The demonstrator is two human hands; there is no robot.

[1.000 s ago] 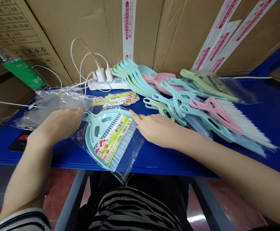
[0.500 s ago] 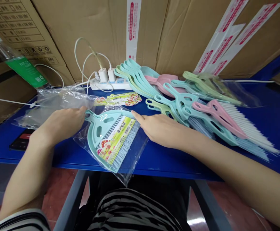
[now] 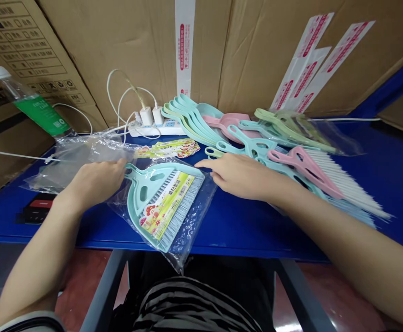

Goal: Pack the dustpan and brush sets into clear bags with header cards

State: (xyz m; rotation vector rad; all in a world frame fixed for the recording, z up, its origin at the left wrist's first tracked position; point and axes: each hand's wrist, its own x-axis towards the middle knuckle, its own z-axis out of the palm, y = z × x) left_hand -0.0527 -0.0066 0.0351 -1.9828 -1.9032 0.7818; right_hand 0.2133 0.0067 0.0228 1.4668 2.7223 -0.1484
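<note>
A light teal dustpan [image 3: 137, 184] lies in a clear plastic bag [image 3: 192, 221] near the table's front edge. In the same bag is a brush with grey-blue bristles [image 3: 184, 207], with a printed yellow-green card [image 3: 169, 203] across it. My left hand [image 3: 99, 180] is closed at the bag's handle end, by the dustpan's handle tip. At the bag's upper right edge is my right hand [image 3: 234, 175], its index finger stretched out and its other fingers curled against the film. My right hand partly covers the loose brushes behind it.
Nested dustpans [image 3: 191, 120], a pink dustpan [image 3: 227, 123] and loose brushes [image 3: 305, 170] lie behind and to the right. Printed cards [image 3: 168, 148], a power strip [image 3: 170, 127], clear bags [image 3: 80, 154], a bottle [image 3: 38, 113] and a black object [image 3: 37, 210] are on the blue table.
My right hand has moved a little right, off the dustpan's rim, and the bag's right edge has shifted up with it. My left hand stays at the handle end. The camera view has tilted slightly.
</note>
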